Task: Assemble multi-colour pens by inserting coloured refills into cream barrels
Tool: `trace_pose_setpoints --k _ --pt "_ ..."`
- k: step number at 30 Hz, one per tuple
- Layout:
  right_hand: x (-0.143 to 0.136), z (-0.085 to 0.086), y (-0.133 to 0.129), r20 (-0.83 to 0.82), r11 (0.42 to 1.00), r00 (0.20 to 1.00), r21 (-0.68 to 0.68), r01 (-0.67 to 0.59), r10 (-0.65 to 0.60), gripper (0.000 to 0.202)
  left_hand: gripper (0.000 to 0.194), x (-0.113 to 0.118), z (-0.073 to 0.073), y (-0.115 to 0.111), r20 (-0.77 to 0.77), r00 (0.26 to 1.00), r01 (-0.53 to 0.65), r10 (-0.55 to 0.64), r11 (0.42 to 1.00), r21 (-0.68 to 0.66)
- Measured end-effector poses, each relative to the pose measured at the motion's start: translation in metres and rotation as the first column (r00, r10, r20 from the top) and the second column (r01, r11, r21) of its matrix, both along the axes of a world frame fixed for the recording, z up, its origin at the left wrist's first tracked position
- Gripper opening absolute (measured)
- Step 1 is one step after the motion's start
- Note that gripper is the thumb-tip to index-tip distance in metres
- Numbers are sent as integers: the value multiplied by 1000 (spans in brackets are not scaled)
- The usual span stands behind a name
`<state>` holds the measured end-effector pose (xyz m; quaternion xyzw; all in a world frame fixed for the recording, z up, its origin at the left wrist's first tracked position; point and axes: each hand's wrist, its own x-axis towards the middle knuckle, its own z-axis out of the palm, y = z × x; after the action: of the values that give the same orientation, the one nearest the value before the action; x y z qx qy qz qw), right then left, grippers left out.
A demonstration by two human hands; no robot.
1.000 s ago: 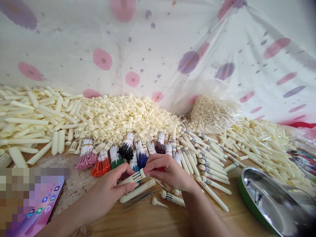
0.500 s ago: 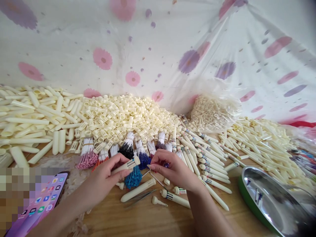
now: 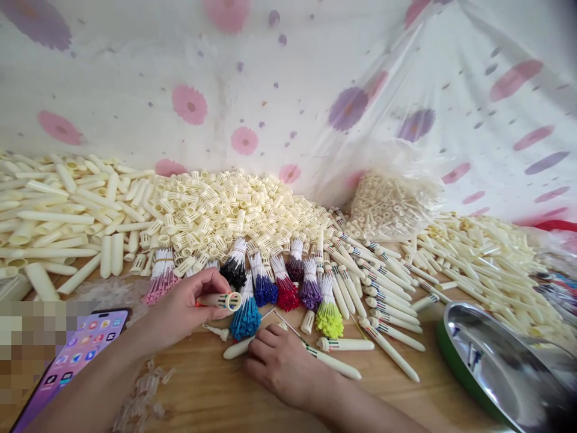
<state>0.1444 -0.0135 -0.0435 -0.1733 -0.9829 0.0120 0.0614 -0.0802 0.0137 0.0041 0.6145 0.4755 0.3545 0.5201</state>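
Left hand (image 3: 180, 313): fingers clamped on an open-ended pen barrel (image 3: 211, 300), apparently unfinished. Right hand (image 3: 286, 364): fingers curled low, grip hidden from here. Seemingly completed pens (image 3: 399, 335) lie beyond the right fingers; loose collars (image 3: 234, 210), beyond the left.

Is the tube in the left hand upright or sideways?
Sideways: the left hand holds the tube nearly level, one end pointing right.
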Motion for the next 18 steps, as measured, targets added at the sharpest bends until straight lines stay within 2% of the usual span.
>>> trace_pose_setpoints --k 6,12,14,16,18 --pt "0 -3 0 1 1000 1000 15 -13 13 12 20 -2 -5 1 132 989 61 -64 998 26" --pt "0 -1 2 -7 992 998 -107 59 -60 13 18 0 -3 0 62 996 66 -65 998 -5" --pt "4 10 9 -80 970 992 -231 72 -93 17 16 1 -2 0 38 998 58 -58 998 -4" --pt "11 28 17 -186 915 971 -397 68 -153 20 16 0 0 -1 40 997 59 -59 998 -8" --pt "18 50 25 -340 861 911 -507 30 -232 18 16 -1 1 -1 48 997 55 -54 998 -12"
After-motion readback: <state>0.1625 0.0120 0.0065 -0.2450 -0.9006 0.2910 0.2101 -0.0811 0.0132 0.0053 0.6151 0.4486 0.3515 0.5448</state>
